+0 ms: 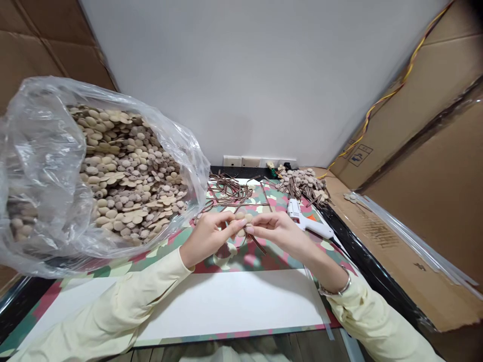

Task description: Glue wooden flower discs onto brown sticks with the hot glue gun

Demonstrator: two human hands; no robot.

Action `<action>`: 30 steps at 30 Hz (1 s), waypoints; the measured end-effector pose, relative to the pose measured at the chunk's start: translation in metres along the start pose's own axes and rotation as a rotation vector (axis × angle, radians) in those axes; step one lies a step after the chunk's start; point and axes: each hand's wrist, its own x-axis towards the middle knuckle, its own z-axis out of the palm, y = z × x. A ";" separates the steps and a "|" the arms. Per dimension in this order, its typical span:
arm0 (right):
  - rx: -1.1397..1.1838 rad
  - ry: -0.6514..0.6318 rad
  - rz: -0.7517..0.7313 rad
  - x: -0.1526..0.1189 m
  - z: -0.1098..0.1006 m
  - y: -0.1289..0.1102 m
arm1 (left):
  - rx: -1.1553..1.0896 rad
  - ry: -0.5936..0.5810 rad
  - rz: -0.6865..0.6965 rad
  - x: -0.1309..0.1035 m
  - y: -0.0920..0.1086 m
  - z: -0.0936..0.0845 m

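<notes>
Between my two hands is a beige fabric flower, held above the camouflage-patterned cloth. My left hand pinches its left side with thumb and fingers. From the right, my right hand grips the flower's other edge. A brown ribbon strip hangs below it, and my fingers hide part of the join. Just behind my hands lies a tangle of brown ribbons. A white glue gun rests to the right of my right hand.
A large clear plastic bag full of beige and grey-brown fabric flowers stands at left. More flowers with ribbons are piled at the back right. Clear glue sticks lie on cardboard at right. A white sheet covers the front.
</notes>
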 end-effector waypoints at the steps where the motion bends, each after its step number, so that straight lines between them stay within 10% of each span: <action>1: -0.012 -0.003 -0.005 0.000 0.000 0.001 | -0.029 -0.007 -0.011 0.000 -0.001 0.000; 7: -0.254 0.108 -0.038 0.002 -0.003 0.001 | -0.214 -0.048 -0.180 0.009 -0.007 -0.003; 13: -0.793 0.458 -0.415 0.008 0.003 0.022 | -0.256 0.077 -0.353 0.011 -0.007 -0.003; 20: -1.221 0.358 -0.612 0.011 0.014 0.036 | -0.460 0.003 -0.346 0.004 -0.003 0.007; 30: -0.776 0.330 -0.483 0.005 0.011 0.019 | -0.578 0.008 -0.419 0.006 -0.003 0.003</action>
